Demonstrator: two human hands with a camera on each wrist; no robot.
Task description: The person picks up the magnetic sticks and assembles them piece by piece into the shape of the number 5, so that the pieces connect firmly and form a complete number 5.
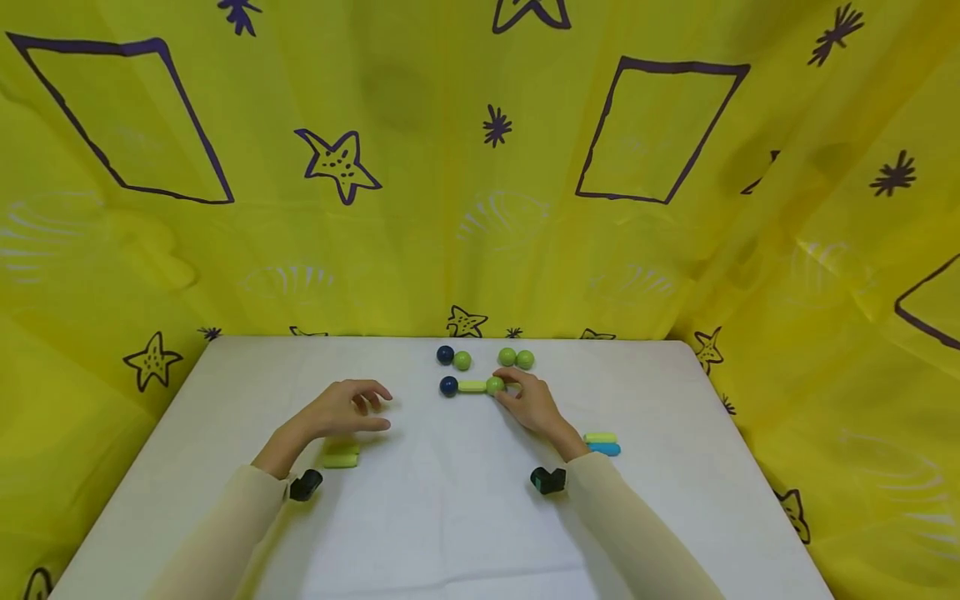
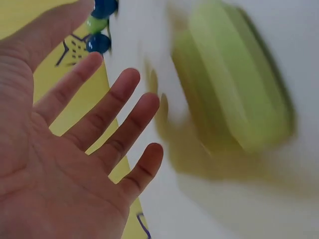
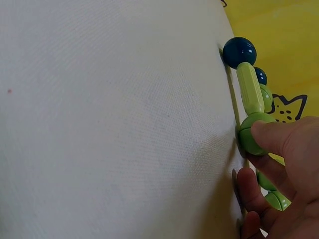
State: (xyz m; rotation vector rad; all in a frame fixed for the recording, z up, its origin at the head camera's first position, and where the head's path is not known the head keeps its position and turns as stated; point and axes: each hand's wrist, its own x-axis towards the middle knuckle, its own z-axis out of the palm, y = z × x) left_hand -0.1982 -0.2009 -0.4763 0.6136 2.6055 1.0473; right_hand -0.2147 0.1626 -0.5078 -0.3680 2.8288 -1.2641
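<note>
My right hand (image 1: 531, 403) pinches a green ball (image 1: 494, 386) between thumb and fingers. That ball meets one end of a pale yellow-green rod (image 3: 250, 88), and a dark blue ball (image 1: 448, 386) sits at the rod's other end, all in one line on the table. Part of the green ball is covered by the thumb in the right wrist view. My left hand (image 1: 347, 410) hovers with its fingers spread and holds nothing. Closest to it lie two green rods (image 2: 241, 74), side by side below the palm and blurred in the left wrist view.
Behind the line stand another dark blue ball (image 1: 446, 355) beside a green ball (image 1: 462, 361), and a pair of green balls (image 1: 516, 357). Right of my right wrist lie a yellow-green rod (image 1: 600, 437) and a blue rod (image 1: 604, 449). A yellow patterned curtain (image 1: 420, 250) encloses the white table (image 1: 450, 517).
</note>
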